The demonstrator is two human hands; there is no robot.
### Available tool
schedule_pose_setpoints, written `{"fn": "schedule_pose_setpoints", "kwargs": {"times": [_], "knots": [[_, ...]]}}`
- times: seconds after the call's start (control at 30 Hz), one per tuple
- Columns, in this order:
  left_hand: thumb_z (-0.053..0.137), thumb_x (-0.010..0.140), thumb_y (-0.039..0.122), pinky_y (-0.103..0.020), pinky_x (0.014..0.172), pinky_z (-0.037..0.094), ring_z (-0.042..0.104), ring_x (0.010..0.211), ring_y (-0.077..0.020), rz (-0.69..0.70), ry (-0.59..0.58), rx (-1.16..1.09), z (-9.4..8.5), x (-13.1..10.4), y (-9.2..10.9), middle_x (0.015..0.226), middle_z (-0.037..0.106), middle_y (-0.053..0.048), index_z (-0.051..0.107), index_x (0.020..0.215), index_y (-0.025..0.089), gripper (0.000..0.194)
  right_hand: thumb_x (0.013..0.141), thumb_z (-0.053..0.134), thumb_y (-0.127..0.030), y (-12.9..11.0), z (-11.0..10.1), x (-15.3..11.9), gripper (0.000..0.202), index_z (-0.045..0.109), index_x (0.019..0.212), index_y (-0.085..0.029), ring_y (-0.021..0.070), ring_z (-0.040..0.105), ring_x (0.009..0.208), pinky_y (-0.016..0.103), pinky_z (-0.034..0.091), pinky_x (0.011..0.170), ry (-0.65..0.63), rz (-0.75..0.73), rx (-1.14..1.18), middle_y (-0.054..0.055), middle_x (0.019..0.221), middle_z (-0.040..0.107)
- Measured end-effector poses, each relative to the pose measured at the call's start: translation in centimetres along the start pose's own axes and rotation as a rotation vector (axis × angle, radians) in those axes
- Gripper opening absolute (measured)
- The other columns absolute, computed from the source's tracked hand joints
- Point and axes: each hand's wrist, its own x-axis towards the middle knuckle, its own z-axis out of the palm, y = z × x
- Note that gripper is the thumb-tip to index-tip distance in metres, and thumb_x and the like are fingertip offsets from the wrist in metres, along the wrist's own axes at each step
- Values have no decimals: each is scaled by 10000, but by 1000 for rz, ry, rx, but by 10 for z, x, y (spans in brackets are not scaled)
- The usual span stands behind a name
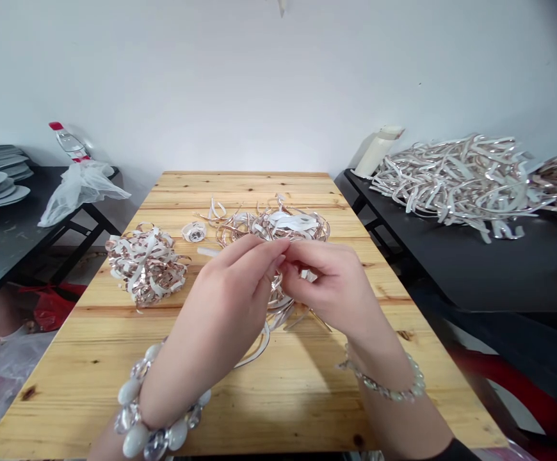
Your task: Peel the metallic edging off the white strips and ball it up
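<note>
My left hand (233,282) and my right hand (329,282) meet fingertip to fingertip above the middle of a wooden table (278,410). Both are closed in a pinch. A thin curved strip (258,349), white with a darker edge, trails below my left hand; its end between the fingertips is hidden. Beneath and behind the hands lies a loose pile of white and rose-gold strips (298,223), partly covered by them. To the left sits a heap of curly, shiny rose-gold and white ribbon scraps (148,266).
A small round white roll (194,232) lies between the piles. On the right black table (490,269) are a large heap of strips (456,179) and a cream cylinder (379,152). Grey sheets (0,186), a red-capped bottle (70,142) and a white plastic bag (79,189) stand left.
</note>
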Motion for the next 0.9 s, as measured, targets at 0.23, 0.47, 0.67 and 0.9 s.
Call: {"fn": "schedule_pose_setpoints", "kwargs": {"times": [0.23,0.47,0.67,0.9], "knots": [[469,928,128,-221,777,517,636,889,-129,-45,27,-45,-2,-1,2,981,677,-28,636,1117,190,261,706,495,-47,-2,3,-2,160,583,671,-175,94,455,565,214,370,521,49,22,94,-28,596,525],[479,925,120,-206,751,501,625,872,-119,-56,21,-70,-6,-2,5,967,671,-23,645,1095,192,248,752,527,-70,0,-3,-3,156,644,774,-170,92,474,550,221,389,511,-17,57,270,-23,607,545],[464,926,110,-214,747,503,620,845,-122,-53,-3,-82,-3,-2,5,948,660,-26,634,1111,196,266,752,513,-64,-2,-6,-1,166,618,671,-164,97,496,554,222,386,505,-43,39,172,-11,605,578],[484,925,106,-178,766,482,610,877,-100,-38,36,-76,-3,-1,7,956,662,-10,642,1100,196,253,708,486,-28,0,-2,-2,214,635,696,-180,113,523,623,223,425,561,34,-5,150,-9,648,591]]}}
